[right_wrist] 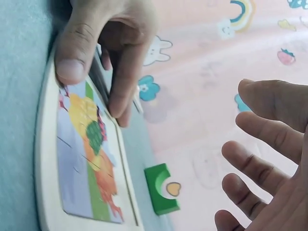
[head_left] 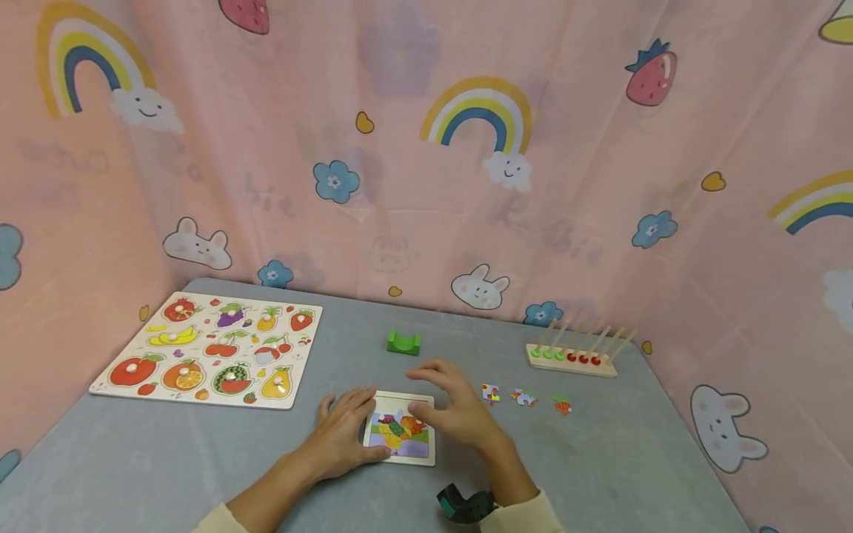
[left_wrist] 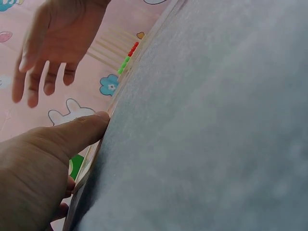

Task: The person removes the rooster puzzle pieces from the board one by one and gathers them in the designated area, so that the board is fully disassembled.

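Note:
A small wooden jigsaw puzzle board (head_left: 398,459) lies on the grey table, with a picture of colourful fruit inside its pale frame. My left hand (head_left: 343,437) holds its left side; the thumb (right_wrist: 72,67) lies on the near edge and the fingers reach along the side. My right hand (head_left: 460,407) hovers over the board's right side, fingers spread and holding nothing. Right of it lie three loose jigsaw pieces: a yellow and red one (head_left: 491,392), a pale one (head_left: 524,397) and an orange one (head_left: 562,404).
A large fruit peg board (head_left: 206,352) lies at the left. Behind the puzzle stands a green block (head_left: 403,343) with a curved notch. A wooden peg rack (head_left: 571,360) with green and red beads is at the back right. A patterned pink curtain (head_left: 400,222) surrounds the table.

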The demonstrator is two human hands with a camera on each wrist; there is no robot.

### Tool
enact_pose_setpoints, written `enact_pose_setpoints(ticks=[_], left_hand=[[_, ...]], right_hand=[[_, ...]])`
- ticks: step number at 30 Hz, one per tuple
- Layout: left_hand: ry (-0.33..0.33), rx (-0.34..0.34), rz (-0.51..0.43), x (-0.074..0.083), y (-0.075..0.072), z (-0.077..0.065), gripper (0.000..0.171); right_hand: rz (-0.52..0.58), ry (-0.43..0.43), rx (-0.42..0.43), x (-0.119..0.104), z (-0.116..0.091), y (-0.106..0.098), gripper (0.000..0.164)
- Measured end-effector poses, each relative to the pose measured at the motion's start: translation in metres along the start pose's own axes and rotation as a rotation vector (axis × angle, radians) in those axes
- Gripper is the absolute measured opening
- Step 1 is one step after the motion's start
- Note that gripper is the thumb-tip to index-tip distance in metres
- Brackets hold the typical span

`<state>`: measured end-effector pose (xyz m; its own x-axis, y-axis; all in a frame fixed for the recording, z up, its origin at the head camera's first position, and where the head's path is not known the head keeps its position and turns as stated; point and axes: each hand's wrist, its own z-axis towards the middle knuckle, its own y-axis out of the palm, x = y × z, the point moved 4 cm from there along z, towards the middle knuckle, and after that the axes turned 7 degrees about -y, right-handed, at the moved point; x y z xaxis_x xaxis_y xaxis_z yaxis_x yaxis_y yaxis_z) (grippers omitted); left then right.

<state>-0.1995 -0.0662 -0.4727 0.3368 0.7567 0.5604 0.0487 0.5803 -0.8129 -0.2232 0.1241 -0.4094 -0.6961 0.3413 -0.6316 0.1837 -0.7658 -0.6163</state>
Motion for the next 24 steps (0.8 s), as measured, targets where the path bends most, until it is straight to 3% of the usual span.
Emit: enact_pose_setpoints(ticks=[13,24], left_hand=[[-0.01,0.003,0.007,-0.003,0.001,0.0,0.076],[0.002,0.015,0.019,-0.002,0.001,0.001,0.076]], right_hand=[[0.039,0.022,-0.044,0.014,-0.002,0.036,0.039],[-0.059,0.032,-0.117,0.025,-0.007,0.051,0.04]])
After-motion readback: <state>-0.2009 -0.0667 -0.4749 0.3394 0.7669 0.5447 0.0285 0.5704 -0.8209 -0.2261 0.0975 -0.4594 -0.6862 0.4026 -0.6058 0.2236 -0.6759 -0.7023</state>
